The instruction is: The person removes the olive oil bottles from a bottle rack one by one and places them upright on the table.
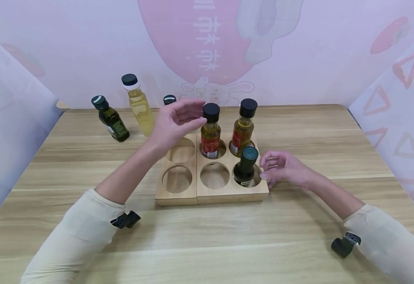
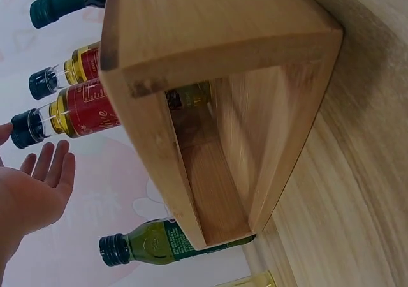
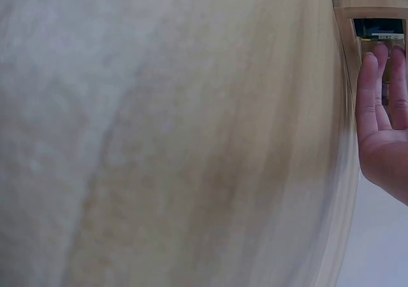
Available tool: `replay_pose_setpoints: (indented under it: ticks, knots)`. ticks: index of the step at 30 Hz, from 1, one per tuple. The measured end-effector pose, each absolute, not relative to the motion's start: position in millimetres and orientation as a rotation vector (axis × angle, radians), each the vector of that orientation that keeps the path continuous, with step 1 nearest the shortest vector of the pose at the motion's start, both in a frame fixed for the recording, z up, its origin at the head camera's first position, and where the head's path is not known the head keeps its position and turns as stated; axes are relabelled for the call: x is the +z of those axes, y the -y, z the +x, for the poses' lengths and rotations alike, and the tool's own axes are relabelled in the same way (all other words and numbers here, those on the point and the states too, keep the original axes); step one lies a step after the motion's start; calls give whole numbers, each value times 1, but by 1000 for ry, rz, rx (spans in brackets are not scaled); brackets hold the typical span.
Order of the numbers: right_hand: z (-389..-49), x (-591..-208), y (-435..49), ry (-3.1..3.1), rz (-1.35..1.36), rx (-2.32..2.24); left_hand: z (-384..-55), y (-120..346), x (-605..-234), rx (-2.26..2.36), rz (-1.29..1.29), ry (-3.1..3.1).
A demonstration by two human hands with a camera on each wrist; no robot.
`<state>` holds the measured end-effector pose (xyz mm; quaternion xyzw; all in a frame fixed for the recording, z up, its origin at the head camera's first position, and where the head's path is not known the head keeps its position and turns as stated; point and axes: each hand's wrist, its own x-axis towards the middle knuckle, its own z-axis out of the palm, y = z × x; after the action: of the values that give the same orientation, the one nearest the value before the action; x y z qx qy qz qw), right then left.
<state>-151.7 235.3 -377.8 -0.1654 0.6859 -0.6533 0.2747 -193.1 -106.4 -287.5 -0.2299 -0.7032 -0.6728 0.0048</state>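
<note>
A wooden rack (image 1: 229,197) with round holes stands on the table. In its back row are two red-labelled oil bottles, the middle one (image 1: 210,144) and the right one (image 1: 241,138), both black-capped. A dark green-capped bottle (image 1: 246,167) leans slightly in the front right hole. My left hand (image 1: 171,126) is raised beside the middle bottle, thumb right at its cap, fingers extended and gripping nothing; the left wrist view shows this hand (image 2: 32,194) spread near the cap. Low at the rack's right end, my right hand (image 1: 285,169) has loosely bent fingers, shown near the rack's side opening (image 3: 379,29).
Left of the rack stand a small dark green bottle (image 1: 113,124) and a tall clear bottle of pale oil (image 1: 141,110). Another green bottle, its cap (image 1: 169,99) showing, is mostly hidden behind my left hand. A printed cloth backdrop (image 1: 96,51) rises behind the table.
</note>
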Motion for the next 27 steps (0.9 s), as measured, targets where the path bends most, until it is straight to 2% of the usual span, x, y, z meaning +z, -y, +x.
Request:
replay_pose_setpoints:
  ticks: [27]
  knots:
    - [-152,-376,-235,-1854,-442,-1740,-194,95,-293,-1984,-728,2330]
